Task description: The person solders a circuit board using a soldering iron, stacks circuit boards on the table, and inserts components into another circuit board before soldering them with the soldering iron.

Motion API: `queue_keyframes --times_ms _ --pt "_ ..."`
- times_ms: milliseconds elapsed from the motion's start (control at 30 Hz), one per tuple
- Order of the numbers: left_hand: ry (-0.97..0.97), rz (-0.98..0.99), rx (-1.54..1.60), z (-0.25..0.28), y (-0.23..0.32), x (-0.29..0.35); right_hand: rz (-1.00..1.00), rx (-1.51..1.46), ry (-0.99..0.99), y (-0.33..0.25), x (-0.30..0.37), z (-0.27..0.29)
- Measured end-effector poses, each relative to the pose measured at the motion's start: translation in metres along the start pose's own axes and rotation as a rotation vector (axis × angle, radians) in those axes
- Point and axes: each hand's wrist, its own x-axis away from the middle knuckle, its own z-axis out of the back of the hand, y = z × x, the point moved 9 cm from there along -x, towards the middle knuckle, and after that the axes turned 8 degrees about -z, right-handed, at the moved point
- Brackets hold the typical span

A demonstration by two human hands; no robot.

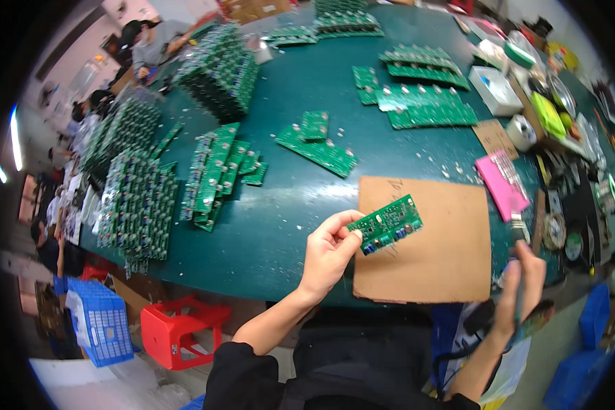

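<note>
My left hand (pixel 331 256) pinches a small green circuit board (pixel 393 220) by its left end, between thumb and fingers. Blue and dark components line the board's lower edge. It is held tilted above a brown cardboard sheet (pixel 430 273) at the table's front. My right hand (pixel 519 283), slightly blurred, is closed around the handle of a brush (pixel 518 224) with a pale metal band. The brush's tip is by the near end of a pink pad (pixel 500 183), on which a grey perforated piece lies. Whether the tip touches the pad I cannot tell.
Tall stacks of green circuit boards (pixel 220 72) stand on the left of the green table (pixel 287 225). Loose boards (pixel 318 150) lie mid-table, with more board strips (pixel 427 106) beyond. On the right are a white box (pixel 495 91), tape rolls and tools. A red stool (pixel 184 331) stands below left.
</note>
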Motion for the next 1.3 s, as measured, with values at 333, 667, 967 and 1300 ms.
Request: queue_keyframes --times_ms 333,667,967,1300 --pt "0.371 -1.140 -1.742 0.093 0.125 -0.076 -0.097 0.433 0.284 0.179 -0.028 0.070" --pt "0.082 -1.037 -2.161 0.119 0.064 -0.155 0.061 -0.048 0.273 0.049 -0.012 0.045" --pt "-0.032 -0.639 -1.580 0.081 0.076 -0.174 0.089 -0.251 0.213 0.029 -0.001 0.023" --pt "-0.028 -0.045 -1.815 0.075 0.020 -0.256 0.171 -0.350 0.188 0.008 0.011 0.013"
